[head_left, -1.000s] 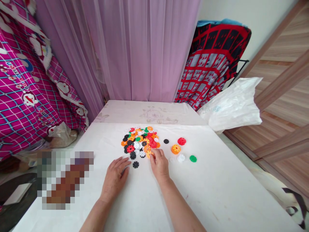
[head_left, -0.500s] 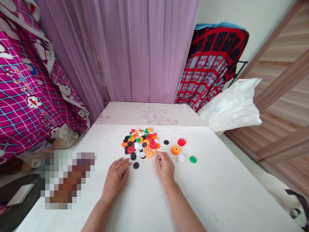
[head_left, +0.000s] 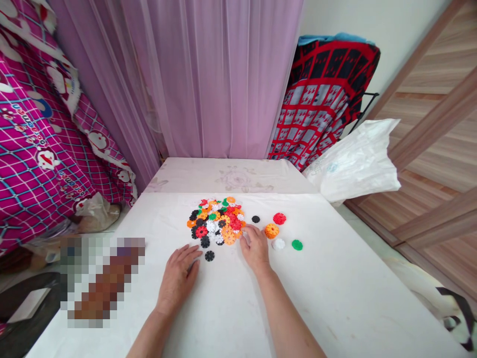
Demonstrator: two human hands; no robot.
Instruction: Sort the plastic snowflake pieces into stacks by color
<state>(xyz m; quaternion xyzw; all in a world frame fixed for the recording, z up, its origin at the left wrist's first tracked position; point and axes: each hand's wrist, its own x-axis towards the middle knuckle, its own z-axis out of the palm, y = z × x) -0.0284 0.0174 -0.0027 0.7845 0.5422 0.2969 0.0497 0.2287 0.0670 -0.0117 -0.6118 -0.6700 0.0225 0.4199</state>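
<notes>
Plastic snowflake-shaped interlocking discs in orange, red, white, black and green lie in a loose pile (head_left: 219, 223) on the white-covered table. My left hand (head_left: 181, 271) rests on the tablecloth at the near left of the pile, fingers stretched and holding nothing. A single black disc (head_left: 209, 256) lies just right of its fingertips. My right hand (head_left: 256, 248) is at the pile's right edge, thumb and fingers apart, fingertips by the orange discs. Right of it are an orange disc stack (head_left: 272, 230), a white disc (head_left: 278, 244), a green disc (head_left: 297, 244), red discs (head_left: 279, 219) and a black disc (head_left: 255, 219).
The white tablecloth (head_left: 223, 308) covers the near table, with a floral cloth (head_left: 238, 178) at the far end. A white plastic bag (head_left: 357, 164) stands by the right edge. A blurred patch (head_left: 108, 283) covers something at the left.
My right hand has moved slightly forward towards the pile's right edge, and its fingers have reached out a little. My left hand stays in place. The view has shifted slightly.
</notes>
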